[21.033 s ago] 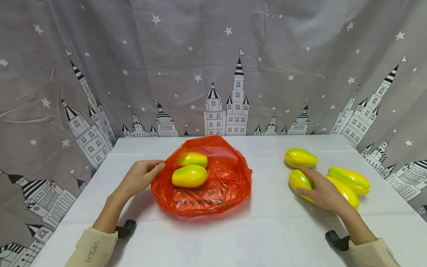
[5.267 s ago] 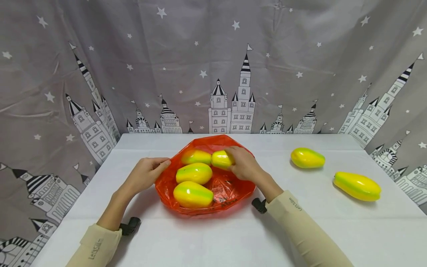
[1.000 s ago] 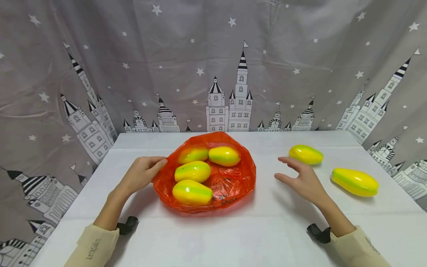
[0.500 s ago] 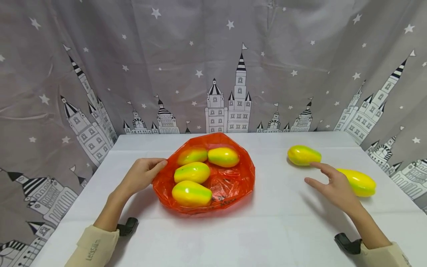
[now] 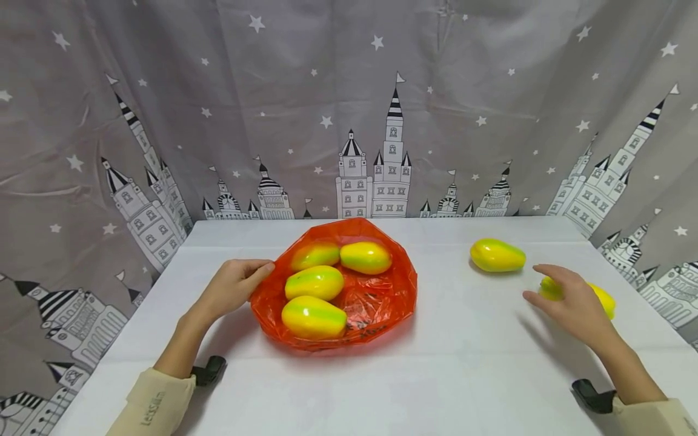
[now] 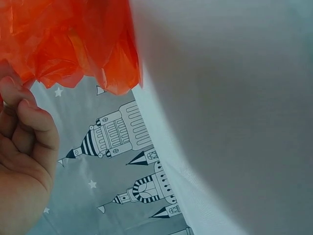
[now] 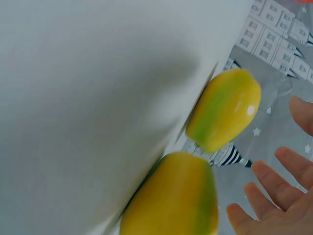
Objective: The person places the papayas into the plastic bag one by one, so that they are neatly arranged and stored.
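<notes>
A red plastic bag point(image 5: 382, 303) lies spread on the table, its mouth facing up. Inside it rest several glossy yellow-green papayas point(image 5: 313, 318). My left hand point(image 5: 231, 287) pinches the bag's left rim between thumb and fingers; the left wrist view shows the fingertips at the crinkled red plastic point(image 6: 68, 39). At the right, my right hand point(image 5: 578, 306) hovers with thumb and fingers apart, partly covering a papaya point(image 5: 604, 300). That papaya point(image 7: 171, 196) looms large beside the spread fingers in the right wrist view. Another papaya point(image 5: 497, 255) lies farther back, left of the right hand.
A white cloth covers the table point(image 5: 436, 375). Behind it and at both sides hangs a grey curtain point(image 5: 283, 121) printed with castles and stars. A small black camera point(image 5: 209, 370) is strapped at each wrist.
Since 21 seconds ago, two more papayas have come into the bag from the right. In the last second my right hand has moved right, over the rightmost papaya. The left hand stays put.
</notes>
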Action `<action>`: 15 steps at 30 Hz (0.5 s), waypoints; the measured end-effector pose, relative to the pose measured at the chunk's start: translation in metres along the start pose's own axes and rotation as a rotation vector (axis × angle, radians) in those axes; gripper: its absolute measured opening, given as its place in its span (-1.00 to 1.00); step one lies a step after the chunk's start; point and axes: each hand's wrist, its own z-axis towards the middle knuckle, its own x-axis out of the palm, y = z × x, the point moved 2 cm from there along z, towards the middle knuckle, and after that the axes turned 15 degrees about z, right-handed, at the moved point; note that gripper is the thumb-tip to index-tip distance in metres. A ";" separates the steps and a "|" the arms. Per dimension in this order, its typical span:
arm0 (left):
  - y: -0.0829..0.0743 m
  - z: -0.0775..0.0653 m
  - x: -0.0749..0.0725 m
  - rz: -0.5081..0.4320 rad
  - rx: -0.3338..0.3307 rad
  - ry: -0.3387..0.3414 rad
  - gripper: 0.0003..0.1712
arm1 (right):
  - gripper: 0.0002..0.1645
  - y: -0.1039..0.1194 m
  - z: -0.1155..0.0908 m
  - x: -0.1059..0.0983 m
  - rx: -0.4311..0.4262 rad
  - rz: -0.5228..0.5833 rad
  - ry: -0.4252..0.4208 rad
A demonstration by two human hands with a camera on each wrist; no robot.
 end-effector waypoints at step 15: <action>0.000 0.001 0.001 0.000 0.001 0.000 -0.53 | -0.33 -0.023 -0.006 -0.025 0.093 -0.048 -0.017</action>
